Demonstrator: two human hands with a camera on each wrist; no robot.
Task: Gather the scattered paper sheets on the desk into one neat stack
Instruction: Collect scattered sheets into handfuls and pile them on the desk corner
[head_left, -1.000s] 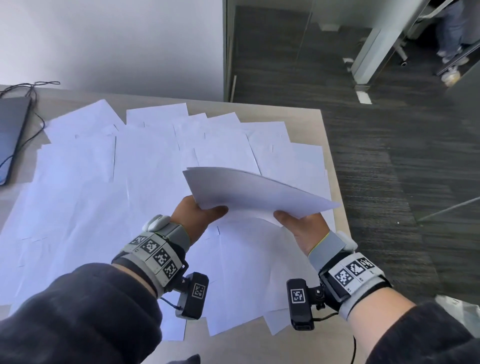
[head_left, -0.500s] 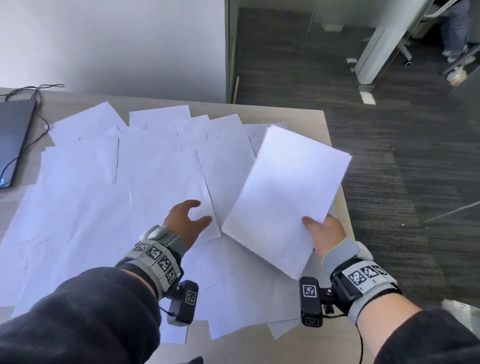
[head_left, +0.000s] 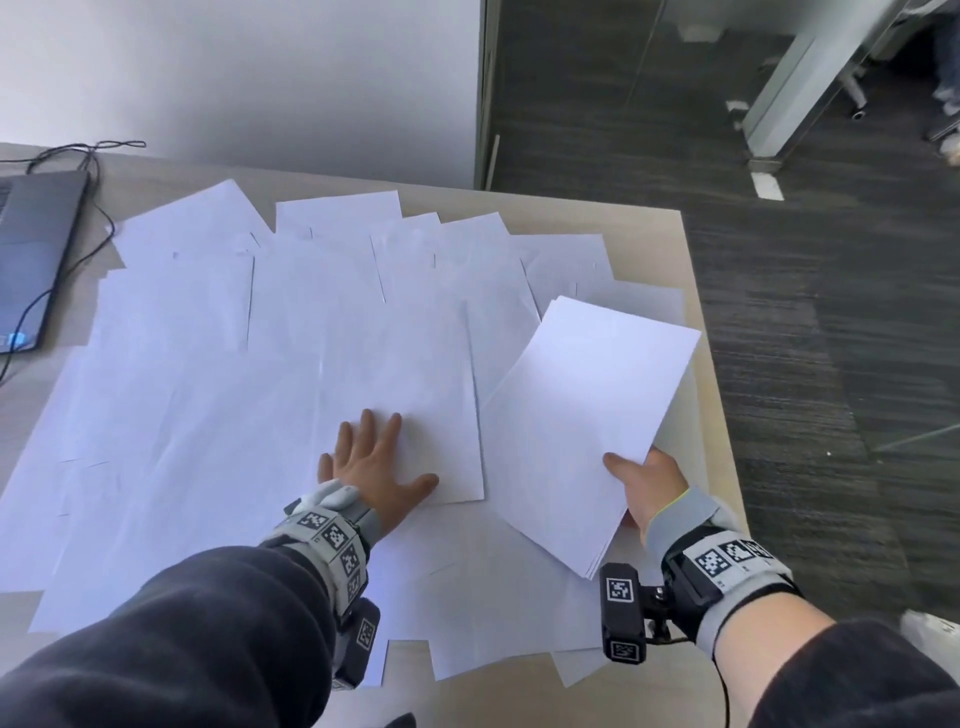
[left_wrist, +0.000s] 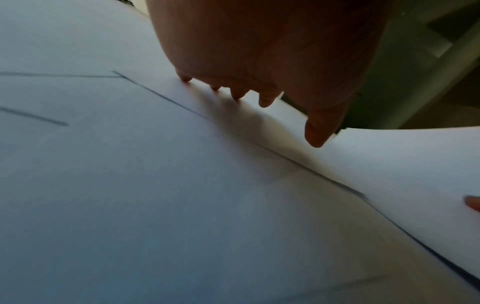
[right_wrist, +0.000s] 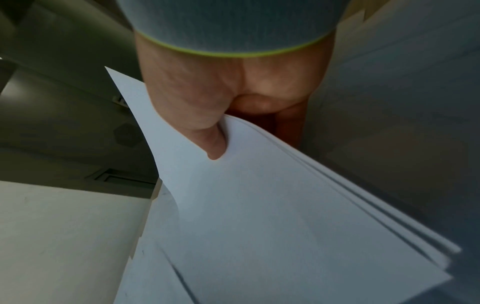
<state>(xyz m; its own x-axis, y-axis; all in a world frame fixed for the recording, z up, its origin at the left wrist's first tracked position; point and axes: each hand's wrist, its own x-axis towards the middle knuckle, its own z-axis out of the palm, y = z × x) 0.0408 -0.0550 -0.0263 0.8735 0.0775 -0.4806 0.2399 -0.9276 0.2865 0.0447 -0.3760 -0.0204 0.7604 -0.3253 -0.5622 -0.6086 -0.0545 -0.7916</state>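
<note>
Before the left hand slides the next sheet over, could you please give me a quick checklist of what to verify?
1. Right hand grips the gathered stack: ok, thumb on top, fingers beneath.
2. Stack edges aligned: not ok, its near corner fans slightly in the right wrist view.
3. Left hand flat on the next sheet: ok, fingers spread.
4. Only one sheet under the left hand: cannot tell.
5. Loose sheets remaining on the desk: not ok, many lie scattered.
6. Laptop clear of the papers: ok.

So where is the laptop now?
In the head view the laptop lies at the far left edge of the desk, left of the scattered paper sheets, with black cables behind it.
</note>
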